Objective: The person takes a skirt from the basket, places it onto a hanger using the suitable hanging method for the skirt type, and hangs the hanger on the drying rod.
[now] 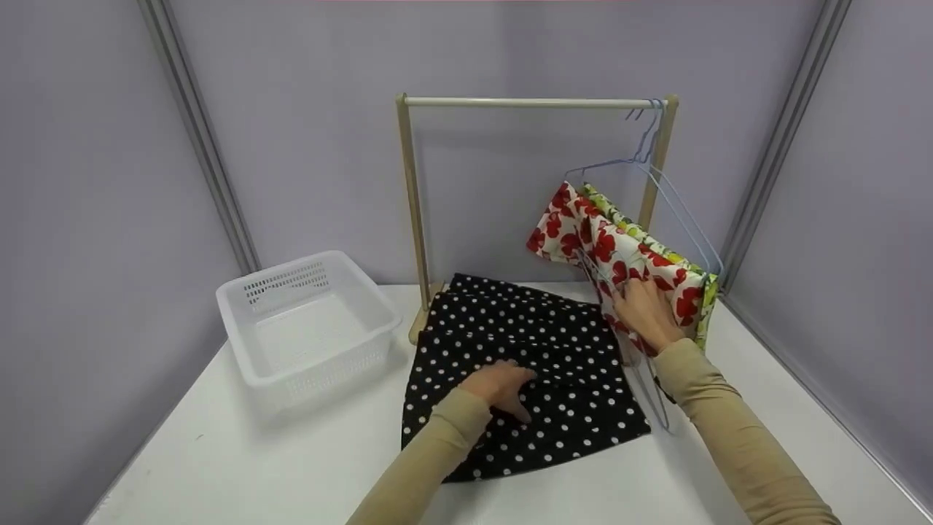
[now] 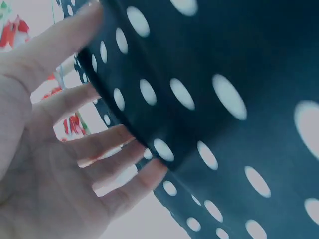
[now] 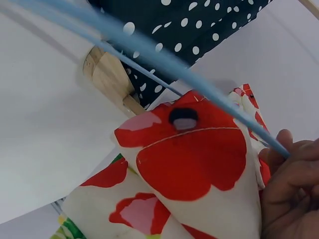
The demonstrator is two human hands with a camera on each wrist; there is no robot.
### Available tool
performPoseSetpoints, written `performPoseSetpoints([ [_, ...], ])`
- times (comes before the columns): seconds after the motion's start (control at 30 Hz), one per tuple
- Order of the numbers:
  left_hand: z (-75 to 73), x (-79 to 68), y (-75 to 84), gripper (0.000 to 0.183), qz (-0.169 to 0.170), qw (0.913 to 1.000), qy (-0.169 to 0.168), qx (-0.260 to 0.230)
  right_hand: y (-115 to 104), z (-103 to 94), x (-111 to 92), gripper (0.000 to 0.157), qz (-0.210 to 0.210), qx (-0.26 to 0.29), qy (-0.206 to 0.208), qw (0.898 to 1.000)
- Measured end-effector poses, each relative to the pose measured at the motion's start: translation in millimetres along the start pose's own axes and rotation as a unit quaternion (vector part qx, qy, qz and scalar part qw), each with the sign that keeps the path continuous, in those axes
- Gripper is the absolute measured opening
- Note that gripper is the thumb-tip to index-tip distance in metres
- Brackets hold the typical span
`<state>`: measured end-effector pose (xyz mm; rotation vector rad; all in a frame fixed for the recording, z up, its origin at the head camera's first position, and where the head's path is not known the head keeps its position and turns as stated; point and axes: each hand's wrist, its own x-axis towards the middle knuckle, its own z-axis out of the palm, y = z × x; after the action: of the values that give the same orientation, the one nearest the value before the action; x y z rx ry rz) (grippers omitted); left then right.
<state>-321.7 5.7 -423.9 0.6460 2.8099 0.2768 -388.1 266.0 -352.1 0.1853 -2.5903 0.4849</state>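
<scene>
A black skirt with white polka dots (image 1: pixel 576 408) lies spread on the table, its upper part in folds. Over its middle is my left hand (image 1: pixel 499 386), fingers apart and nearly straight, fingertips at a fabric edge in the left wrist view. My right hand (image 1: pixel 647 310) grips a light blue wire hanger (image 3: pixel 199 84), fingers curled round the wire. That hand is in front of a white skirt with red flowers (image 1: pixel 576 226), which hangs from the rack. Part of the held hanger reaches down beside the black skirt's right edge.
A clothes rack with a white rail (image 1: pixel 525 103) and wooden posts stands at the back. Blue hangers (image 1: pixel 649 146) hang at its right end; a yellow-green patterned garment (image 1: pixel 609 208) is behind the red-flowered one. A white plastic basket (image 1: pixel 321 364) sits at left.
</scene>
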Motion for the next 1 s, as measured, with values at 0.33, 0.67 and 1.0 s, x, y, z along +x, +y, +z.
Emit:
performPoseSetpoints([
  [0.33, 7.9, 11.5, 26.4, 0.062, 0.024, 0.9994, 0.022, 0.016, 0.4, 3.0, 0.4, 0.035, -0.01, -0.009, -0.005, 1.0],
  [0.67, 0.1, 18.0, 39.3, 0.06, -0.04, 0.9985, 0.034, 0.015, -0.7, 3.5, 0.0, 0.032, -0.021, 0.001, 0.005, 1.0],
  [1.0, 0.3, 19.4, 40.0, 0.039, -0.014, 0.9953, 0.072, 0.063, -1.1, -0.4, 0.1, 0.034, -0.008, 0.011, -0.021, 1.0],
])
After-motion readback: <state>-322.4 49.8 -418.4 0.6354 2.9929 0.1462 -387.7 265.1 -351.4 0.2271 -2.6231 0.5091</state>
